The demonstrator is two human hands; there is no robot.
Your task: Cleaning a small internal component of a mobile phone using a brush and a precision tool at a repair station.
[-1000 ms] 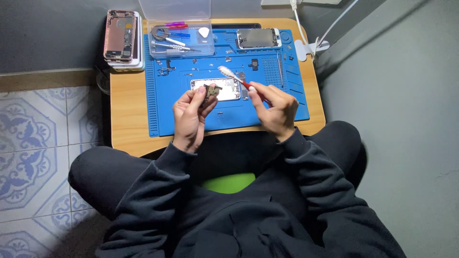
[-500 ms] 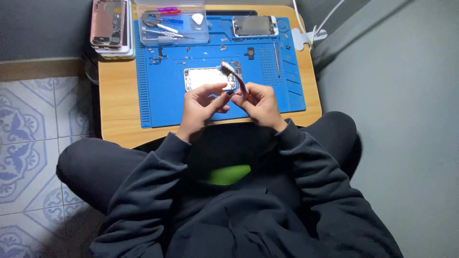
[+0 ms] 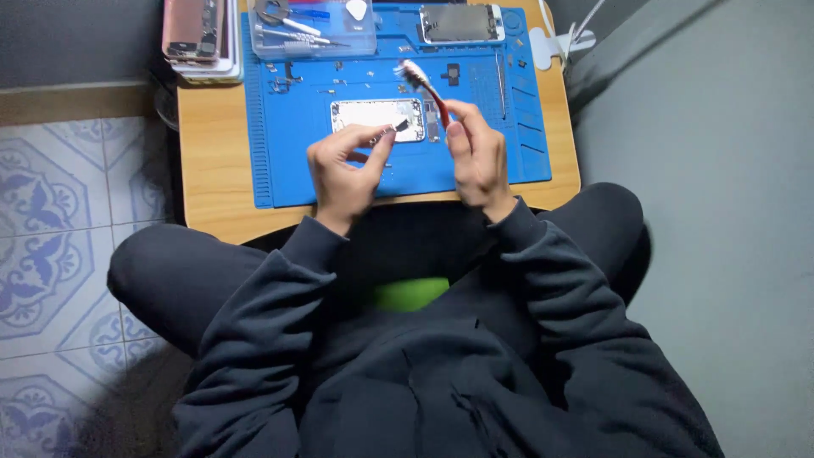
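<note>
An opened phone body [image 3: 373, 115] lies on a blue work mat [image 3: 305, 161] on a small wooden table [image 3: 216, 191]. My left hand [image 3: 343, 170] pinches a small dark part [image 3: 397, 127] just over the phone's right end. My right hand [image 3: 476, 153] grips a red-handled brush [image 3: 424, 85] with white bristles, its head pointing up and to the left, a little above the phone. The two hands are close together but apart.
A clear plastic tray [image 3: 314, 30] with tools sits at the mat's top left, and a second phone [image 3: 462, 23] at the top. A stack of phones [image 3: 197, 38] stands left of the tray. Small screws dot the mat. A white cable [image 3: 555, 47] lies at the right.
The view has tilted down, so the table sits higher in frame. My hands have drawn slightly apart, and the brush has lifted off the part held in my left hand.
</note>
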